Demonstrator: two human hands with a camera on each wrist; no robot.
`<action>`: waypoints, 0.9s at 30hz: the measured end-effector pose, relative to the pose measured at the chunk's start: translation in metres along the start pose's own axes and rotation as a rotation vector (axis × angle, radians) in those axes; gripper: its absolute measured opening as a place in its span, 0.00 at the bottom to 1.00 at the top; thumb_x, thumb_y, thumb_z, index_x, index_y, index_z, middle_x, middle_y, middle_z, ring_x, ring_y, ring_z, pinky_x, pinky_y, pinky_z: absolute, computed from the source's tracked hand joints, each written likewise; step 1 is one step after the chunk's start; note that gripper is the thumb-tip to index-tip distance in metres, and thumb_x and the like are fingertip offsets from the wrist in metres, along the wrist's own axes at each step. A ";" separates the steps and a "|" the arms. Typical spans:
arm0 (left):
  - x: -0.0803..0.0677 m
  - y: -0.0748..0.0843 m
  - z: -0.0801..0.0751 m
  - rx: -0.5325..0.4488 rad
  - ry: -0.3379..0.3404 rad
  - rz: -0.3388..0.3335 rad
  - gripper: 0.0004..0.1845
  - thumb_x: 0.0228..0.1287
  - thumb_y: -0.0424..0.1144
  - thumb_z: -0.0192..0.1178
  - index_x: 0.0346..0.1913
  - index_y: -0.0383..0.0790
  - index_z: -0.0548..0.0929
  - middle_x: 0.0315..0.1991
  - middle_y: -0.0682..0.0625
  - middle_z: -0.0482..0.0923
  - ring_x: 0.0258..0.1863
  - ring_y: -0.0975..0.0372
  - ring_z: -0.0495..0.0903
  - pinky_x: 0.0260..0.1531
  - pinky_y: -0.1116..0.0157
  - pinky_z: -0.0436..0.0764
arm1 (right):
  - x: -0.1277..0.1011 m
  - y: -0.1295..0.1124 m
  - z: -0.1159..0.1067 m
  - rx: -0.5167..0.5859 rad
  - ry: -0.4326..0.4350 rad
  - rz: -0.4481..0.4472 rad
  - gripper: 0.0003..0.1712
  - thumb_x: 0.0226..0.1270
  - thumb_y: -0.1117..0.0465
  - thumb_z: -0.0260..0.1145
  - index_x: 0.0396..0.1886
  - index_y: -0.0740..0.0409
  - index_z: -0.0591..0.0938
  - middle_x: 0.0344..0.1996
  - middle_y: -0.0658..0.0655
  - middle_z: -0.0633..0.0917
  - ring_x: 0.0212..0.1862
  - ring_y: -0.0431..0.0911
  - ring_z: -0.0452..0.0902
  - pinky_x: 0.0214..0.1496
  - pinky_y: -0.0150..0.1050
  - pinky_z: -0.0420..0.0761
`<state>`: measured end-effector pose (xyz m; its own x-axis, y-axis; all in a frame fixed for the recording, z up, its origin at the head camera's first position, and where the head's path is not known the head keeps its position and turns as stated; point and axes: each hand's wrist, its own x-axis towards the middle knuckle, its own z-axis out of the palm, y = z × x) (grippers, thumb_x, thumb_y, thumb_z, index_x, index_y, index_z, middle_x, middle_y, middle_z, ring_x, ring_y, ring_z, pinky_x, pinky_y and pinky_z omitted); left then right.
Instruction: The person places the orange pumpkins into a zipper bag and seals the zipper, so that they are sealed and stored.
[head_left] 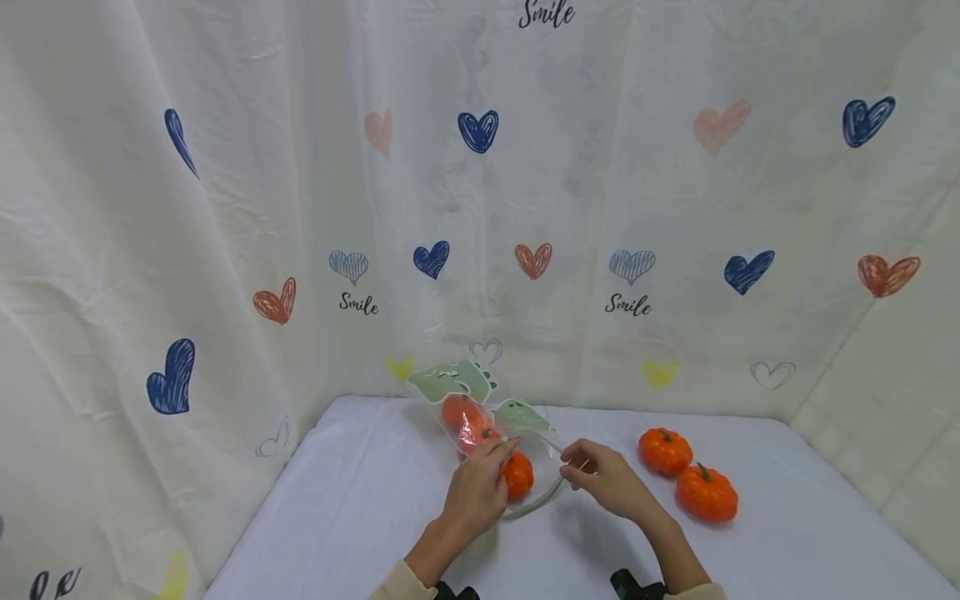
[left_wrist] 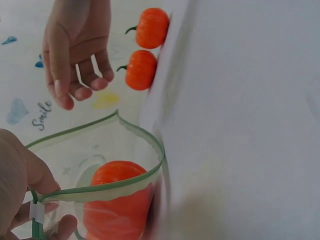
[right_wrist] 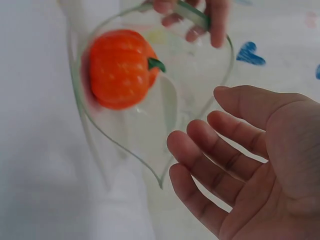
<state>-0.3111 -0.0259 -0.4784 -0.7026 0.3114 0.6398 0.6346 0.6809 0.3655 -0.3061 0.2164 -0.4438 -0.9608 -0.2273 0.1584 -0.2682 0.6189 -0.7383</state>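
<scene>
A clear zip bag [head_left: 450,382] with a green cartoon print and green zip edges lies on the table, its mouth spread wide toward me. Inside are several orange toy pumpkins, one of them [left_wrist: 117,200] just within the mouth. My left hand [head_left: 480,487] pinches the zip edge beside the white slider [left_wrist: 36,212]. Across the mouth, my right hand [right_wrist: 235,160] is held next to the bag's pointed corner with fingers loosely bent and nothing in them. Two more pumpkins, one farther back [head_left: 665,452] and one nearer [head_left: 707,493], sit on the table to the right.
A white cloth covers the table [head_left: 360,500]. Behind it hangs a pale curtain [head_left: 570,192] printed with hearts and the word "Smile". The bag's far end lies close to the table's back edge, by the curtain.
</scene>
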 end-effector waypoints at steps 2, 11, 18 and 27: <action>0.000 -0.001 0.000 -0.003 -0.001 -0.001 0.31 0.57 0.25 0.68 0.66 0.44 0.81 0.59 0.49 0.84 0.57 0.57 0.84 0.59 0.58 0.84 | -0.001 0.003 -0.009 0.005 0.028 0.044 0.13 0.70 0.55 0.69 0.49 0.57 0.82 0.37 0.55 0.86 0.37 0.47 0.82 0.39 0.36 0.80; 0.002 -0.003 0.000 -0.005 -0.004 -0.003 0.32 0.56 0.26 0.68 0.66 0.44 0.81 0.59 0.49 0.84 0.56 0.56 0.84 0.58 0.57 0.84 | -0.011 0.023 -0.047 -0.006 0.147 0.097 0.18 0.73 0.51 0.66 0.54 0.59 0.80 0.39 0.56 0.85 0.39 0.46 0.82 0.43 0.40 0.82; 0.002 -0.002 -0.003 0.002 -0.006 -0.015 0.31 0.57 0.26 0.69 0.66 0.44 0.81 0.61 0.49 0.83 0.57 0.56 0.83 0.58 0.58 0.84 | -0.025 0.038 -0.074 0.023 0.224 0.099 0.22 0.75 0.50 0.64 0.58 0.62 0.79 0.46 0.60 0.85 0.42 0.44 0.83 0.44 0.33 0.83; 0.003 -0.003 -0.003 0.011 0.002 -0.011 0.31 0.57 0.27 0.69 0.66 0.43 0.81 0.60 0.50 0.83 0.57 0.57 0.83 0.58 0.59 0.84 | -0.035 0.067 -0.103 -0.058 0.258 0.271 0.36 0.76 0.37 0.57 0.67 0.61 0.74 0.59 0.65 0.81 0.61 0.59 0.76 0.56 0.48 0.81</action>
<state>-0.3140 -0.0287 -0.4755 -0.7091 0.3023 0.6370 0.6231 0.6915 0.3654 -0.2973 0.3428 -0.4315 -0.9815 0.1429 0.1275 0.0022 0.6740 -0.7387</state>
